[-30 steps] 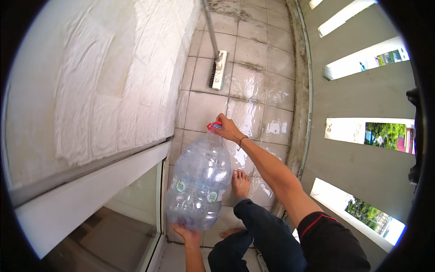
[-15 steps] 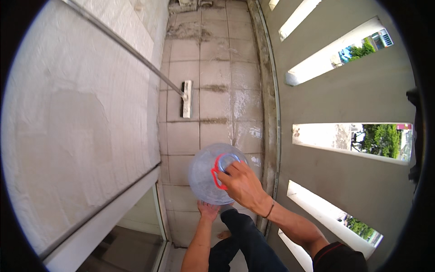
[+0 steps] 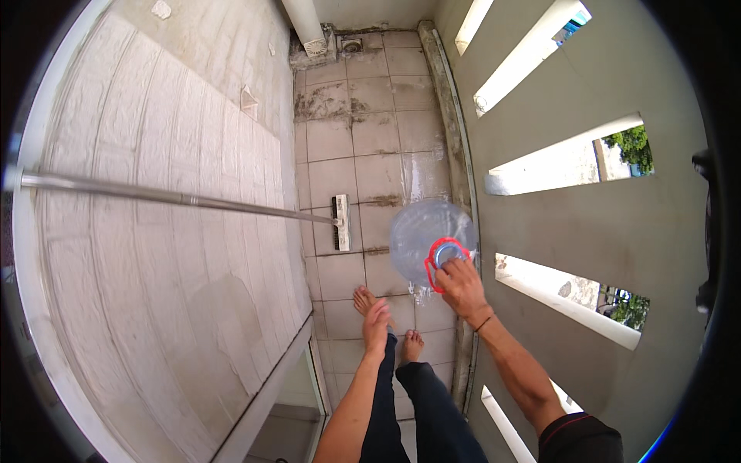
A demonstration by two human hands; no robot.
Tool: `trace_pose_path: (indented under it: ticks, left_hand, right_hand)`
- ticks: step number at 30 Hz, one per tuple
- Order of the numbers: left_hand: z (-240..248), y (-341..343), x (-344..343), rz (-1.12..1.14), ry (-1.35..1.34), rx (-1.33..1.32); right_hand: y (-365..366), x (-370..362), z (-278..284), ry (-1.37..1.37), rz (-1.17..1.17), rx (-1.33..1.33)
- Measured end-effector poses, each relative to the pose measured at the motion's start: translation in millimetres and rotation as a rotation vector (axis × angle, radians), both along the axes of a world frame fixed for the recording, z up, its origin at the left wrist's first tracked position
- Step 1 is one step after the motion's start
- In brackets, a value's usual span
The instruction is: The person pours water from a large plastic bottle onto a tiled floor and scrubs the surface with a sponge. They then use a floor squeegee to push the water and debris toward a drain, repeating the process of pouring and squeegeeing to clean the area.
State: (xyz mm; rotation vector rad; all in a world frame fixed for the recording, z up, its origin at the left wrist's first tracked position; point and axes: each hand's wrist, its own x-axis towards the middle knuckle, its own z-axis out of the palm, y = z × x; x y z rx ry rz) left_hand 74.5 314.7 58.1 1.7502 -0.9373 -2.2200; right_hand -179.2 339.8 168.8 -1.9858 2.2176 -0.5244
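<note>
My right hand (image 3: 461,287) is closed at the neck of a large clear plastic water jug (image 3: 417,235), by its red carry handle (image 3: 430,272). The jug is over the wet tiles near the right-hand wall, its neck toward me. Whether its base touches the floor I cannot tell. My left hand (image 3: 377,328) hangs loosely above my feet, apart from the jug, with nothing seen in it and its fingers partly stretched out. Ahead on the left, a floor brush (image 3: 343,222) with dark bristles stands on the tiles, its long metal pole (image 3: 185,200) leaning across the left wall.
A narrow tiled floor (image 3: 332,139) runs ahead between a white brick wall (image 3: 154,147) and a grey wall (image 3: 579,216) with slanted openings. Dark stains mark the far tiles. At the far end are a pipe (image 3: 302,23) and a drain (image 3: 352,46). My bare feet (image 3: 414,346) stand close by.
My right hand has carried the jug forward and to the right. The left hand has come away from the jug's lower edge. My view has shifted, showing more of the far end.
</note>
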Motion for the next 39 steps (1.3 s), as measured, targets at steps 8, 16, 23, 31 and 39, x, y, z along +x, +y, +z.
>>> trace_pose_path:
  ticks: [8,16,23,31,39]
  left_hand:
    - [-10.5,-123.4,-83.7,0.078,-0.005,0.202]
    - [12.2,-246.1,-173.0,0.409,0.243,0.560]
    - [24.2,-281.7,-227.3,0.616,0.312,0.377]
    - [33.5,-327.2,-246.3,0.612,0.144,0.613]
    - [58.0,-367.9,-292.5,0.706,0.003,0.708]
  right_hand:
    - [-100.1,-98.8,151.9,-0.084,0.121,-0.047]
    - [-180.8,-216.1,247.1,-0.402,-0.138,-0.311]
    - [-326.4,-321.9,155.4,-0.716,-0.258,-0.182]
    - [-491.2,-423.0,-10.4,-0.836,-0.340,0.122]
    - [-578.5,-437.1,-141.6,-0.842,-0.259,0.237]
